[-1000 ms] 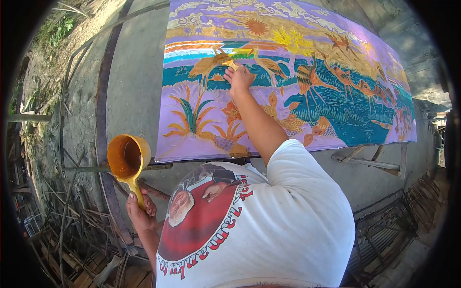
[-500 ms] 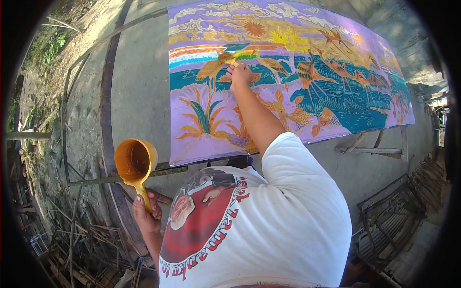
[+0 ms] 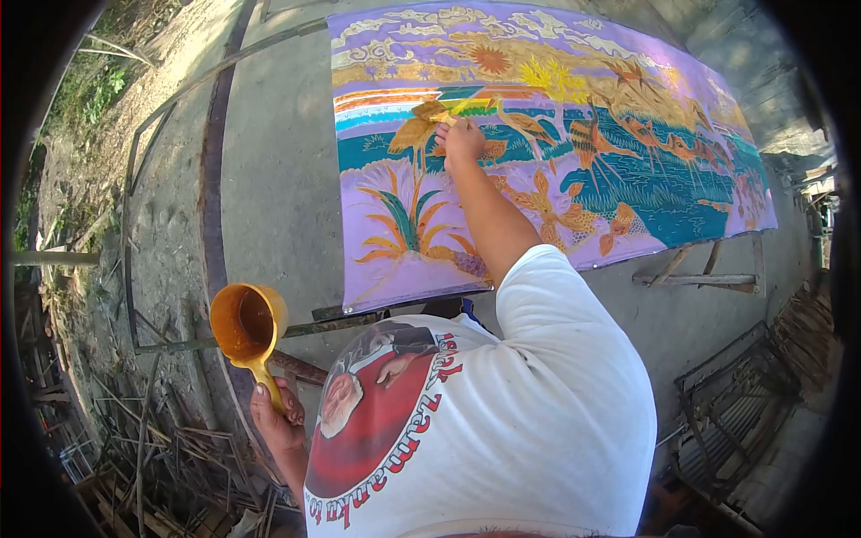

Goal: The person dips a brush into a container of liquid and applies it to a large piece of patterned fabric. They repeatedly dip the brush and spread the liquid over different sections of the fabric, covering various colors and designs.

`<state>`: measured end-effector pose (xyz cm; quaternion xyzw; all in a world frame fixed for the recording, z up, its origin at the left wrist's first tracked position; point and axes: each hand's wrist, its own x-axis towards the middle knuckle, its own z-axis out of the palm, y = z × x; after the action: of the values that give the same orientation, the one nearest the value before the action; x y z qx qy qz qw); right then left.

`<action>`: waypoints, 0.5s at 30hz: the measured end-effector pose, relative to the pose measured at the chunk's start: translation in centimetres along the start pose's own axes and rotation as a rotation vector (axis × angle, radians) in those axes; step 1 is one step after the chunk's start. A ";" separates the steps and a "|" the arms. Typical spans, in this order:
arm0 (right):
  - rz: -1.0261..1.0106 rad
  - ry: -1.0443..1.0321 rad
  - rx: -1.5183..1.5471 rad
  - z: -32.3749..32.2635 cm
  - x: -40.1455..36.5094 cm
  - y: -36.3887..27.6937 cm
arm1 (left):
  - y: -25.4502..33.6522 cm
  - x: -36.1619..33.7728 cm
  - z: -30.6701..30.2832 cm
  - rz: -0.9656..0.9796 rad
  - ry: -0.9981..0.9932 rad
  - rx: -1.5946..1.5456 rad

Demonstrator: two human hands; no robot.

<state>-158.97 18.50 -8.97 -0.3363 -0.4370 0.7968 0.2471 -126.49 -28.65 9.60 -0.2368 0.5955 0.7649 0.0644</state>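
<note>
At the far left, a heap of scrap timber [image 3: 152,457] lies on the ground below the concrete floor [image 3: 269,179]. Just right of it, the left hand [image 3: 273,417] hangs low beside the body. Its grip is closed around the handle of a yellow plastic dipper [image 3: 247,323], fingers wrapped and thumb on top. The dipper is held upright with its bowl tipped slightly toward the camera, and brown-orange dye shows inside. It sits just off the near corner of the work, above a metal frame bar [image 3: 179,343].

Further right, the batik cloth [image 3: 386,269] is stretched flat, with purple borders, teal water, orange plants and cranes. The right arm reaches straight out across it from the white T-shirt [image 3: 538,403], elbow nearly locked. The right hand [image 3: 462,139] rests palm down on the teal band beside a golden crane. Its fingers are bunched on what looks like a small yellowish applicator [image 3: 439,115] pressed to the fabric, though this is too small to tell if it is a brush or a sponge.

The step in hand appears to be colouring, laying the dipper's dye into the bird motif. A reload would call for drawing the right hand back across the body to the dipper, with the left wrist level so nothing spills on finished areas.

At the far right, a wooden support [image 3: 700,280] shows under the cloth's edge.
</note>
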 end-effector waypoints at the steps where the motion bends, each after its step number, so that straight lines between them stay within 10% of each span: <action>1: 0.022 0.061 -0.016 -0.5 0.5 -0.9 | 0.0 0.1 -0.1 0.008 0.006 -0.013; 15: -0.029 0.138 -0.015 -3.0 2.9 -3.5 | -0.6 0.1 -0.3 -0.011 0.046 -0.057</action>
<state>-158.29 23.80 -8.01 -0.3859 -0.4296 0.7648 0.2856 -126.22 -28.76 8.98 -0.2596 0.5733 0.7756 0.0479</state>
